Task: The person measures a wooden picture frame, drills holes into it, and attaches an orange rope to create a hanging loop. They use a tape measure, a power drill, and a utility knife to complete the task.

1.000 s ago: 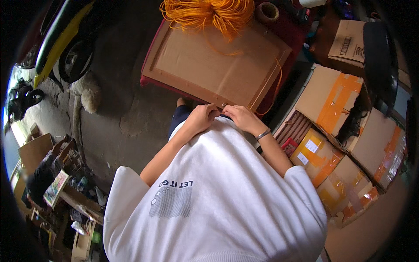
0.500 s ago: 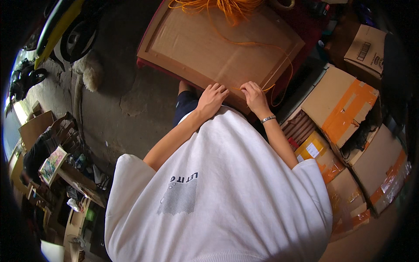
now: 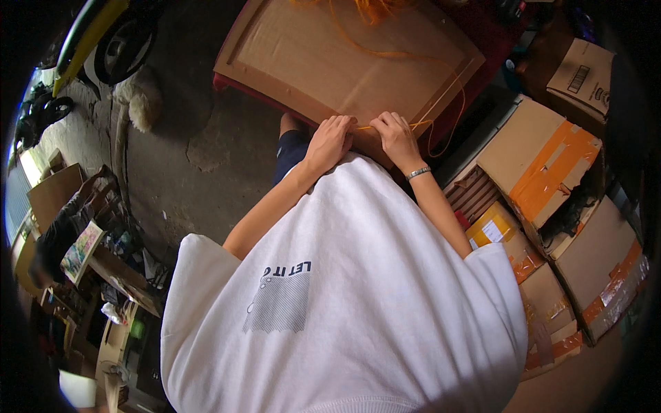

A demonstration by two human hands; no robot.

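Note:
A thin orange cord (image 3: 363,127) runs in a short span between my two hands. My left hand (image 3: 330,143) is closed, its fingertips pinching the cord at the near edge of the brown framed wooden board (image 3: 310,62). My right hand (image 3: 398,140), with a metal band at the wrist, pinches the same cord a little to the right. From there the cord loops over the board's right side and curves back toward a tangled orange bundle (image 3: 377,9) at the far edge. The fingertips' exact grip is partly hidden.
The board rests on a dark red surface (image 3: 475,89). Taped cardboard boxes (image 3: 537,162) are stacked to my right. On the left lie the concrete floor (image 3: 200,124), a fluffy pale object (image 3: 140,103) and wheels. Farther left a person (image 3: 58,237) bends near cluttered wooden pieces.
My right hand has shifted slightly left and away from me. My left hand now meets the cord, which stretches between both hands. The view has tilted a little, hiding more of the bundle.

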